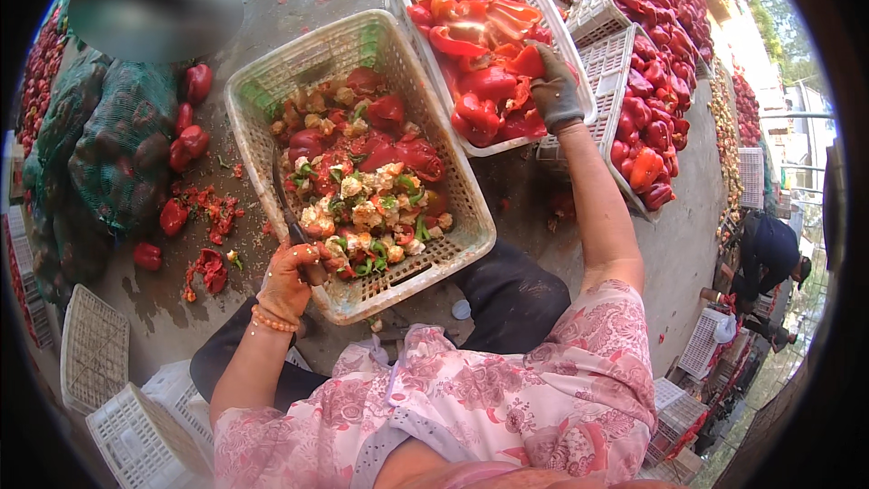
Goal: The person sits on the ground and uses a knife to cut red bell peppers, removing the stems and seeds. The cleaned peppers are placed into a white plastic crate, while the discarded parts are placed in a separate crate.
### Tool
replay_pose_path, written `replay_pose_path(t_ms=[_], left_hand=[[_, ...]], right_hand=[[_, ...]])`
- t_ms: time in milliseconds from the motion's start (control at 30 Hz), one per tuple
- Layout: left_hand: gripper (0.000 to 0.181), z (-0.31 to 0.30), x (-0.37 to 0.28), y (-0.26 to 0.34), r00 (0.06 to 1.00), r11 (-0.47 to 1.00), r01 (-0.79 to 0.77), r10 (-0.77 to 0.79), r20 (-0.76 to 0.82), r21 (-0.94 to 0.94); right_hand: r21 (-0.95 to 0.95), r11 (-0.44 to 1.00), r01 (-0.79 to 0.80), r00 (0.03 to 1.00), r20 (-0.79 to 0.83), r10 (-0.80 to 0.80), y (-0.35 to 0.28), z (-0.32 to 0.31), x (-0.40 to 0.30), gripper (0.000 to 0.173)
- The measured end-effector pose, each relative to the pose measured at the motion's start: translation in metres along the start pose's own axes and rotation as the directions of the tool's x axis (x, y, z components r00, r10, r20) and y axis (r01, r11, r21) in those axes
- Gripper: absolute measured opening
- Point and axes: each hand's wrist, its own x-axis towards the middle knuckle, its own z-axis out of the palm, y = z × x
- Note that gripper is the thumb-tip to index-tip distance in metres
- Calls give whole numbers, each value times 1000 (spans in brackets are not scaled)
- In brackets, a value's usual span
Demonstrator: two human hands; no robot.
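Note:
My left hand, smeared with reddish residue and wearing a beaded bracelet, grips the handle of a knife. Its dark, curved blade lies along the left inner wall of a plastic crate. Inside that crate are pepper cores with pale seeds and green stems, among red peppers. My right hand, in a grey glove, is at the right side of a white crate. Its fingers hold a red pepper piece over opened, hollowed red peppers in the crate.
Green mesh sacks stand at left, with loose red peppers and scraps on the wet concrete floor. Crates heaped with red peppers are at right. Stacked white crates sit lower left. A person bends over at far right.

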Motion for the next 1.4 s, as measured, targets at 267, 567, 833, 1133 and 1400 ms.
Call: replay_pose_path(t_ms=[267, 567, 833, 1133, 1400], left_hand=[[38, -6, 2, -4, 997, 998, 46, -49, -52, -52], [36, -6, 8, -9, 995, 992, 97, -98, -12, -86], [34, 13, 6, -7, 991, 988, 113, -119, -53, -109], [32, -9, 1, -17, 994, 979, 106, -104, 22, -172], [34, -11, 10, -16, 996, 995, 57, -52, 67, -87]], right_hand=[[241, 947, -215, 920, -274, 279, -12, -92, 18, 56], [-373, 927, -24, 971, 211, 110, 32, -35, -19, 70], [-608, 784, -123, 978, 60, 200, 25, -4, -7, 73], [-705, 661, -258, 794, 235, 561, 61, 33, 20, 60], [-544, 839, 23, 991, 122, 52, -28, 57, 43, 86]])
